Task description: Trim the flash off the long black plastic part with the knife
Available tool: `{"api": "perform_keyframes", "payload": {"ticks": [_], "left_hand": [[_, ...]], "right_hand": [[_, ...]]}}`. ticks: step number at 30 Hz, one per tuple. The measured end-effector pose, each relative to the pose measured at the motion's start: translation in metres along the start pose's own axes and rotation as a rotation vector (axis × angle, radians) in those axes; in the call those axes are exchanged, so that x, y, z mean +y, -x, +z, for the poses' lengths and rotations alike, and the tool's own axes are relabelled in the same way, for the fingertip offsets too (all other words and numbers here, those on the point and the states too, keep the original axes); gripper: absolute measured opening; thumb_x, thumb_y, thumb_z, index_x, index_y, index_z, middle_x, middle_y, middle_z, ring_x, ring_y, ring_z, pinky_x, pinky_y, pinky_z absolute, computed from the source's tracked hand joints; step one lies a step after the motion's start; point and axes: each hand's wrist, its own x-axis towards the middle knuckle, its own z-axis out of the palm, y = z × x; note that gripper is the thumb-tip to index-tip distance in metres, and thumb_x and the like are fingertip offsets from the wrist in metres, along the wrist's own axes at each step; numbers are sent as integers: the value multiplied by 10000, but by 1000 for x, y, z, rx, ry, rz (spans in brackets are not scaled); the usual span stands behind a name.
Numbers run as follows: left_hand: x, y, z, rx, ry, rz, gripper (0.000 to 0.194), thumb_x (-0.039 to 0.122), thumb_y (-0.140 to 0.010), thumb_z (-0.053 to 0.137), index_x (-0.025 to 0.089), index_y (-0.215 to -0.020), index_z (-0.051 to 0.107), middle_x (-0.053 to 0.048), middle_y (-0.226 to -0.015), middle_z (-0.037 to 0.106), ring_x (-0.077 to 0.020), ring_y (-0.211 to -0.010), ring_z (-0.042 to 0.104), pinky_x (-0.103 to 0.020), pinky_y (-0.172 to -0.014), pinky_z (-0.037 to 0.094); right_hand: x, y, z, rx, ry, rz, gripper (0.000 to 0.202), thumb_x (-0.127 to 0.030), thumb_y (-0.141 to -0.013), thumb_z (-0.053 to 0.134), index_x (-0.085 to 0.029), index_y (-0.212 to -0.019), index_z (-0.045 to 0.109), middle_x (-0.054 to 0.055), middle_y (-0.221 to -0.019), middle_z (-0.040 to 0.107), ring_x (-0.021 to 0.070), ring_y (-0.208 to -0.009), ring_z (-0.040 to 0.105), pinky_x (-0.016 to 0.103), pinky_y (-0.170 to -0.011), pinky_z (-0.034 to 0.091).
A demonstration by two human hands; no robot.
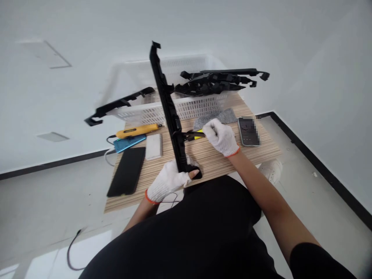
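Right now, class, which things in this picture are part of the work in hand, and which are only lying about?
In use:
- left hand gripping the long black plastic strip
- right hand holding the yellow-handled pliers against it

Lying about:
- yellow screwdriver
- blue device
- black tablet
- white power bank
- phone
- grey cloth
- white basket of black parts

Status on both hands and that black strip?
Left hand grips black strip upright. Right hand holds yellow-handled cutter against it. Nothing between them.

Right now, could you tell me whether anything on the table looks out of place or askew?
One black plastic strip hangs off the white basket's left rim, its end jutting past the table edge. More strips lie piled across the basket's right rim. Nothing looks spilled or broken.
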Motion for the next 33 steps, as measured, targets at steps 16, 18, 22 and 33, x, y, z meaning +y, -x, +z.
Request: {"api": "perform_keyframes", "payload": {"ticks": [16, 18, 22, 33], "left_hand": [[3, 2, -6, -19, 176, 100, 288, 468, -894, 711, 181, -884, 723, -26, -914, 738, -189, -899, 680, -278, -839, 527], [3, 3, -7, -23, 173, 112, 278, 453, -902, 703, 175, -904, 715, -25, -910, 727, -183, -881, 666, -278, -832, 522], [6, 4, -9, -27, 199, 70, 279, 439, -871, 715, 165, -919, 695, -33, -903, 721, -192, -872, 657, -290, -812, 521], [2, 4, -11, -56, 271, 91, 176, 366, -859, 722, 193, -879, 691, 8, -852, 692, -150, -800, 637, -252, -743, 494]], "right_hand": [[0, -27, -9, 89, 20, -152, 434, -452, -1020, 433, -174, -1187, 722, 39, -730, 747, 210, -608, 713, 318, -604, 534], [-4, -32, -12, 114, 127, -194, 454, -456, -1021, 419, -173, -1181, 736, 55, -775, 762, 207, -612, 701, 308, -576, 504], [-6, -36, -13, 115, 286, -260, 470, -420, -1045, 367, -168, -1220, 724, 80, -956, 791, 170, -611, 662, 274, -517, 415], [-21, -39, -14, 132, 243, -65, 524, -580, -994, 492, -167, -1279, 643, 66, -819, 751, 238, -689, 704, 335, -623, 504]]}}
